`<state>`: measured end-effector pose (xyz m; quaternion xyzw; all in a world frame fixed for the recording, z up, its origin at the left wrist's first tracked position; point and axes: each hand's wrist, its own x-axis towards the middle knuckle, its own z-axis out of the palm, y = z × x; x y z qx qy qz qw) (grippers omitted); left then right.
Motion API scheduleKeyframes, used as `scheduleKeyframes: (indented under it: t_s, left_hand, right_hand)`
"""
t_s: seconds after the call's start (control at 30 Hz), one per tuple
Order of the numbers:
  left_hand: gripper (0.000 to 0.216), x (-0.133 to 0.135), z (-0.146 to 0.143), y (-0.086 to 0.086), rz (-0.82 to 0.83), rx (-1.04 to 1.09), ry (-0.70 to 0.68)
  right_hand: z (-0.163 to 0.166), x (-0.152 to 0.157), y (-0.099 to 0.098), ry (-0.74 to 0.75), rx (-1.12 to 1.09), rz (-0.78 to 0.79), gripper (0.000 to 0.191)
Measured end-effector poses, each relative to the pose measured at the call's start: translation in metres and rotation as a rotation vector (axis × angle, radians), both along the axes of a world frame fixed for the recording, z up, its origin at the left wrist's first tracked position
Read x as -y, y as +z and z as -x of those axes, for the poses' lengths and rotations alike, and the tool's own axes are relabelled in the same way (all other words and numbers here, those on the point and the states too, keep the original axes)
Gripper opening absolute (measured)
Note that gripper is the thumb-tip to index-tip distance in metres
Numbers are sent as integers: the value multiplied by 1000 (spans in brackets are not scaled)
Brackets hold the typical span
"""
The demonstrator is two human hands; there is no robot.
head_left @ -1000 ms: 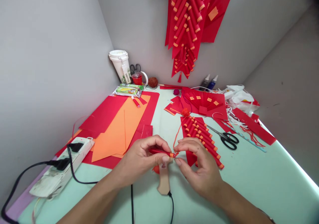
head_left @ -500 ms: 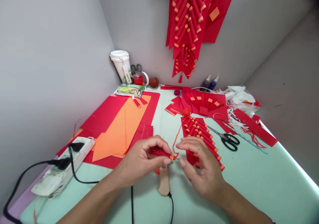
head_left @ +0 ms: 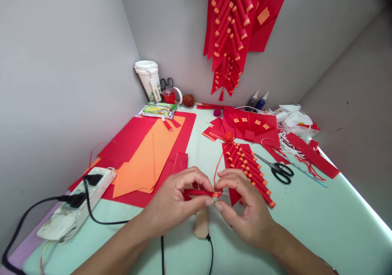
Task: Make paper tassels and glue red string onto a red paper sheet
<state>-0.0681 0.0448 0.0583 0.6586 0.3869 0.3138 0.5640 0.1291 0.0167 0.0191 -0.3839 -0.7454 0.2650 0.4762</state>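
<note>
My left hand (head_left: 176,203) pinches a thin red paper roll (head_left: 199,193) with an orange tip, holding it level above the table. My right hand (head_left: 245,209) meets it at the orange end, thumb and forefinger closed there on the tip and on a red string (head_left: 217,167) that runs up to a small red knot (head_left: 228,137). Just behind my right hand lies a red sheet carrying a row of finished rolls (head_left: 249,167). A tan glue gun (head_left: 200,226) with a black cord lies under my hands, mostly hidden.
Red and orange paper sheets (head_left: 147,152) lie at left beside a white power strip (head_left: 78,203). Black scissors (head_left: 277,171) sit at right, with paper scraps (head_left: 294,144) beyond. A white cup (head_left: 148,79), glue bottles (head_left: 257,101) and a hanging roll ornament (head_left: 234,30) stand at the back wall.
My right hand's fingers came back to the roll's orange tip after parting slightly. Both hands sank a little toward me; the roll now lies more level.
</note>
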Motion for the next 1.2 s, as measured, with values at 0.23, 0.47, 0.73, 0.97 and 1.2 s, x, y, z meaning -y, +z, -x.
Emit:
scheduleKeyframes:
  t_s: [0.23,0.47,0.73,0.97,1.2]
  left_hand:
    - [12,1,0,-2,86,68,39]
    - [15,2,0,-3,103,131,45]
    - [9,3,1,-4,21,127,65]
    - [5,9,-2,-1,-267,-3,126]
    - [6,35,-13,-8,-246,0,282]
  right_hand:
    - [0,-2,-6,-28,-6,9,39]
    - [-3,-4,-6,-109,22,-148,40]
    - [0,-3,-3,-122,10,-138,40]
    - [-2,0,-9,-20,-40,-14,48]
    - [-13,0,-18,86,-132,-26,45]
